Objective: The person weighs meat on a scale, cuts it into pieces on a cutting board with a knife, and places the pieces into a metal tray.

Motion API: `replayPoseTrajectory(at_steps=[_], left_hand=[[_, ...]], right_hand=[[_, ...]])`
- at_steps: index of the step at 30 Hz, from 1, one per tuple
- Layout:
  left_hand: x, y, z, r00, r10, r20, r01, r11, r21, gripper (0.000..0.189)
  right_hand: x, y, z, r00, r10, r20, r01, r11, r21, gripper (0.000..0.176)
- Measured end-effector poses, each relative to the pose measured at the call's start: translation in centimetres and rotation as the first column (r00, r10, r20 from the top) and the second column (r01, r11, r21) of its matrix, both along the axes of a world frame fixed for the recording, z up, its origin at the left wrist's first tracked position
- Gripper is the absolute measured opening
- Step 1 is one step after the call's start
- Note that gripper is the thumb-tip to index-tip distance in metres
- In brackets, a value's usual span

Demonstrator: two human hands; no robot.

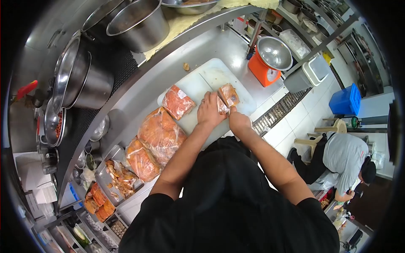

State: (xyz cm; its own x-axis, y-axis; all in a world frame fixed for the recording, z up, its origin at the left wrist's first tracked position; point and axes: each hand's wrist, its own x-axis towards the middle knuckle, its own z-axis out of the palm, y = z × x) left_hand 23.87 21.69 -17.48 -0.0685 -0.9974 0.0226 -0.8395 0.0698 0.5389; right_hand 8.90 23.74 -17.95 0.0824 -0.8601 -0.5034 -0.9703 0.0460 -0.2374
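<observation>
On the white cutting board (215, 71), my left hand (209, 111) presses its fingers against a small block of plastic-wrapped meat (221, 106). My right hand (240, 121) is closed around the handle of a knife (224, 99), mostly hidden by the fingers. Its blade stands between that block and another chunk of meat (229, 93) beside it. A wrapped orange-red slab (178, 102) lies on the board to the left. Closer to my left forearm are a large wrapped slab (161, 133) and another wrapped piece (142, 159).
An orange scale (265, 71) carrying a steel bowl (274, 52) stands beyond the board. A metal tray (103, 170) holds brown scraps. Large steel pots (139, 25) line the shelf at the upper left. A person in grey (344, 154) bends over at the right, near a blue bin (345, 101).
</observation>
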Motion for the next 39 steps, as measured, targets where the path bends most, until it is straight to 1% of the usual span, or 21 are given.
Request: replayPoseTrajectory(at_steps=[3, 4, 6, 7, 10, 13, 16, 19, 20, 21, 22, 25, 28, 29, 32, 35, 38, 39], left_hand=[[0.1, 0.2, 0.2, 0.999, -0.011, 0.048, 0.011, 1.000, -0.009, 0.097], [0.3, 0.3, 0.2, 0.997, -0.019, 0.070, 0.019, 1.000, 0.003, 0.099], [0.7, 0.5, 0.0, 1.000, -0.008, 0.009, 0.007, 0.999, 0.043, 0.098], [1.0, 0.8, -0.2, 1.000, -0.002, -0.019, 0.003, 0.998, 0.067, 0.097], [1.9, 2.1, -0.4, 0.994, 0.046, -0.097, -0.043, 0.999, 0.032, 0.095], [2.6, 3.5, 0.1, 0.970, 0.108, -0.219, -0.110, 0.994, 0.003, 0.092], [3.3, 4.1, 1.2, 0.953, 0.113, -0.282, -0.159, 0.976, -0.146, 0.091], [4.3, 3.5, 2.8, 0.979, 0.165, -0.117, -0.194, 0.932, -0.306, 0.090], [4.7, 3.5, 3.5, 0.975, 0.202, -0.094, -0.218, 0.952, -0.215, 0.090], [4.6, 3.5, 5.3, 0.969, 0.236, -0.070, -0.243, 0.962, -0.121, 0.090], [4.6, 3.5, 6.3, 0.963, 0.267, -0.045, -0.269, 0.963, -0.027, 0.090], [5.3, 3.6, 4.8, 0.974, 0.206, 0.093, -0.218, 0.965, 0.144, 0.087], [4.2, 5.4, 2.6, 0.988, 0.125, 0.094, -0.137, 0.981, 0.139, 0.090], [4.0, 6.0, 2.1, 0.979, 0.141, 0.147, -0.164, 0.974, 0.154, 0.095], [4.4, 7.0, 2.2, 0.978, 0.147, 0.146, -0.165, 0.979, 0.121, 0.097], [4.5, 8.1, 1.4, 0.983, 0.152, 0.106, -0.152, 0.988, -0.001, 0.089], [4.6, 8.8, -0.1, 0.988, 0.144, -0.062, -0.154, 0.961, -0.229, 0.070], [4.5, 8.9, 0.0, 0.983, 0.168, -0.075, -0.181, 0.958, -0.221, 0.064]], right_hand=[[-1.8, 2.6, 0.4, 0.998, 0.016, 0.055, -0.012, 0.998, -0.065, 0.027], [-2.5, 3.5, 0.9, 0.999, 0.005, 0.052, -0.003, 0.999, -0.042, 0.026], [-4.2, 5.7, 1.8, 0.999, -0.012, 0.043, 0.012, 1.000, 0.014, 0.027], [-5.1, 6.5, 1.5, 0.999, -0.025, 0.038, 0.024, 1.000, 0.014, 0.029], [-7.0, 8.1, 1.0, 0.996, -0.065, 0.056, 0.065, 0.998, 0.014, 0.033], [-8.1, 8.3, 1.4, 0.993, -0.076, 0.090, 0.074, 0.997, 0.019, 0.036], [-8.6, 7.8, 1.9, 0.993, -0.077, 0.087, 0.075, 0.997, 0.025, 0.038], [-9.9, 6.9, 0.9, 0.996, -0.045, 0.074, 0.047, 0.998, -0.032, 0.039], [-10.1, 6.5, 0.6, 0.997, -0.035, 0.066, 0.039, 0.998, -0.049, 0.039], [-10.2, 5.9, 1.1, 0.998, -0.052, 0.040, 0.054, 0.996, -0.071, 0.039], [-10.5, 5.3, 1.2, 0.999, -0.024, 0.032, 0.026, 0.996, -0.086, 0.038], [-11.6, 3.3, 1.3, 0.998, 0.064, 0.018, -0.061, 0.988, -0.140, 0.037], [-12.1, 2.0, 1.2, 0.991, 0.133, 0.017, -0.129, 0.980, -0.152, 0.037], [-12.0, 2.1, 1.1, 0.991, 0.131, 0.015, -0.127, 0.982, -0.142, 0.038], [-11.6, 2.9, 0.4, 0.995, 0.089, 0.035, -0.084, 0.989, -0.124, 0.038], [-11.2, 3.0, 0.7, 0.997, 0.062, 0.041, -0.057, 0.991, -0.125, 0.039], [-11.4, 3.0, 0.3, 0.996, 0.069, 0.054, -0.062, 0.989, -0.133, 0.040], [-11.5, 3.0, 0.3, 0.996, 0.066, 0.054, -0.058, 0.989, -0.134, 0.040]])
